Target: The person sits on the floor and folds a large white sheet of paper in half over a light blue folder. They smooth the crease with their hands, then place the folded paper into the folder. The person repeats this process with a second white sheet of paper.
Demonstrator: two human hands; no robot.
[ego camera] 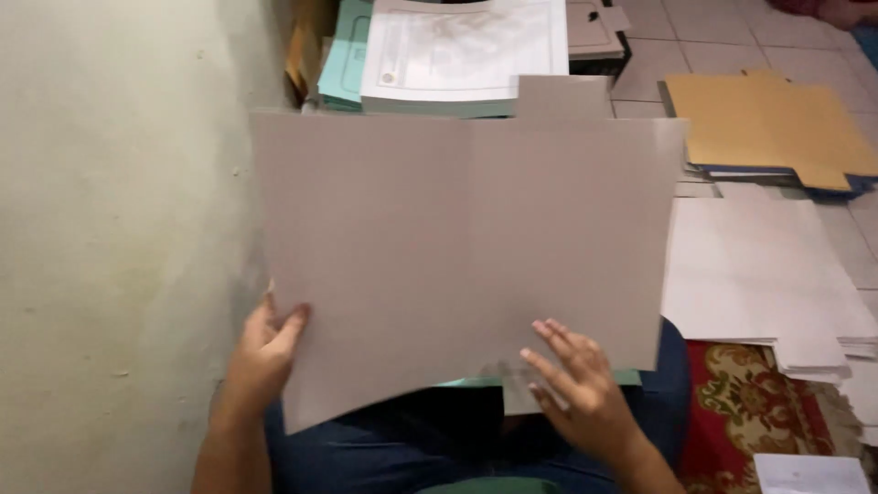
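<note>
A large grey cardboard sheet [457,247] with a small tab on its top edge is held flat over my lap. My left hand [263,352] grips its lower left edge, thumb on top. Fingers spread, my right hand [581,393] rests on the sheet's lower right part. Under the sheet, a strip of light green paper [476,381] peeks out above my dark blue trousers [439,439].
A pale wall [119,229] runs along the left. Ahead lies a stack of white and green papers [457,55]. On the tiled floor at right are tan folders [768,123], a pile of white cardboard sheets [759,274] and a red patterned rug [750,412].
</note>
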